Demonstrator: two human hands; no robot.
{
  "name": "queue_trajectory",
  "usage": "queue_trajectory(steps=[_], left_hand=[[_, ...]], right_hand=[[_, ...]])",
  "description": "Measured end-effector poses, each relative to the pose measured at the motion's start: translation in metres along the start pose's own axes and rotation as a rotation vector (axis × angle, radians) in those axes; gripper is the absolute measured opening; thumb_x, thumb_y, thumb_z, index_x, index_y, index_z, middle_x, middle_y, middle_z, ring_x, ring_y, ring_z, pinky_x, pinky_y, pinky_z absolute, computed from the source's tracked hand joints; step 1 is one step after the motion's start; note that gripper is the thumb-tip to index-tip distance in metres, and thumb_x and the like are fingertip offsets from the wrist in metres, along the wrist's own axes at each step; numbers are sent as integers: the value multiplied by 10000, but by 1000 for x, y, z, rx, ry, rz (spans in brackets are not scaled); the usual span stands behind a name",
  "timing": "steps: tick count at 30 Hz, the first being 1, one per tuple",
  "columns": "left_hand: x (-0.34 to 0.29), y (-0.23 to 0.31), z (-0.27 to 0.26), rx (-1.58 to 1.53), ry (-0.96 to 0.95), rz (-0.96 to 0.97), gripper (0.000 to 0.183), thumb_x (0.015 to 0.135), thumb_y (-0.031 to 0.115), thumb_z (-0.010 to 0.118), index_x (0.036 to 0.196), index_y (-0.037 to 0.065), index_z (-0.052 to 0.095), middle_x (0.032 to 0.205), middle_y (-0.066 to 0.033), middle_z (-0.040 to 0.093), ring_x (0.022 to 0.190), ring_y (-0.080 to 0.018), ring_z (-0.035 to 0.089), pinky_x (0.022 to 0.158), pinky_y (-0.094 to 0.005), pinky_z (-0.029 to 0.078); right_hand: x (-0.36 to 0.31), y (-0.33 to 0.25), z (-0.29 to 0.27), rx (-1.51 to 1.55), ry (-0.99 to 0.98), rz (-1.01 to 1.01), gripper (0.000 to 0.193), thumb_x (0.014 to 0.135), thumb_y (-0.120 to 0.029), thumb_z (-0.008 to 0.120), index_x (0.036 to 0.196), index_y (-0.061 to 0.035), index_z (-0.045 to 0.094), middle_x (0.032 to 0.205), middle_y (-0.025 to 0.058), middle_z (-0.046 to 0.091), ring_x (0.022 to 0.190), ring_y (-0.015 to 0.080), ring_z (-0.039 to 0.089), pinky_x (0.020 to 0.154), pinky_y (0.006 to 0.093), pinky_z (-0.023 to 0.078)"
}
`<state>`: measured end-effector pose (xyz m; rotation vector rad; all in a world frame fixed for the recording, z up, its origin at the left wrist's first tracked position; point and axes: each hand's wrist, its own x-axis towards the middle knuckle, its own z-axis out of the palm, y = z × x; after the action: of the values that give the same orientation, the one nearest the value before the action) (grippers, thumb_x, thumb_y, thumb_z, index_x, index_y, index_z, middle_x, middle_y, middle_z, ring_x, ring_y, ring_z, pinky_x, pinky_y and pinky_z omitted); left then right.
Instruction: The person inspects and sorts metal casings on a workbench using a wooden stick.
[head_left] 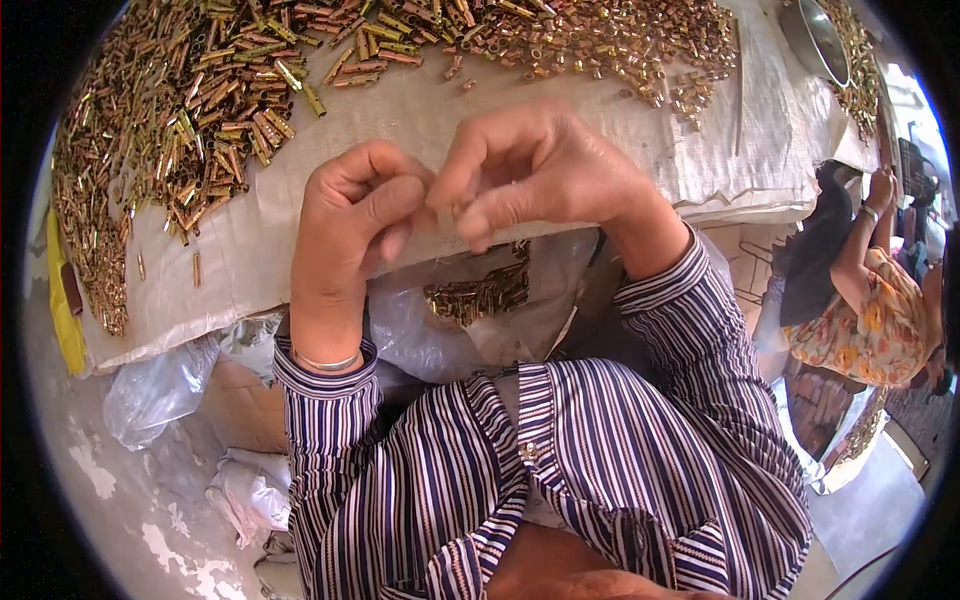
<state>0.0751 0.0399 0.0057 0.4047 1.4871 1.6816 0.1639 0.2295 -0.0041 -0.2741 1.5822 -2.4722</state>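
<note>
Above the near edge of the covered table, my two hands meet at the fingertips. My left hand (360, 205) is closed, thumb pressed against its bent fingers; whatever it may grip is hidden. Curled in from the right, my right hand (550, 170) has thumb and fingers bent together, their tips slightly blurred, and anything in them is too small to make out. Beyond the left hand lies a big heap of brass-coloured metal sleeves (215, 120). A pile of short metal rings or nuts (600, 45) spreads beyond the right hand.
A pale woven sheet (400, 110) covers the table. At the back right stands a metal bowl (822, 42). More metal sleeves (485, 290) lie below the table edge, beside clear plastic (415, 330). Another person (870, 300) in a floral top is at the right.
</note>
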Motion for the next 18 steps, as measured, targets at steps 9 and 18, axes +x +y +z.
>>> queue_trajectory(steps=[9, 18], left_hand=[[-5, 5, -4, -95, -162, -157, 155, 842, 180, 647, 787, 41, 606, 618, 24, 558, 433, -7, 380, 389, -157, 241], [29, 2, -12, -415, 314, -49, 226, 905, 286, 601, 807, 82, 586, 683, 8, 570, 524, -50, 471, 437, -156, 275]], right_hand=[[1, -2, 11, -118, -60, -15, 116, 812, -52, 690, 919, -10, 676, 788, 20, 652, 669, 66, 594, 594, 204, 484], [22, 15, -22, -1422, 573, -44, 151, 826, -141, 566, 915, -34, 624, 893, 148, 608, 780, 369, 618, 671, 417, 512]])
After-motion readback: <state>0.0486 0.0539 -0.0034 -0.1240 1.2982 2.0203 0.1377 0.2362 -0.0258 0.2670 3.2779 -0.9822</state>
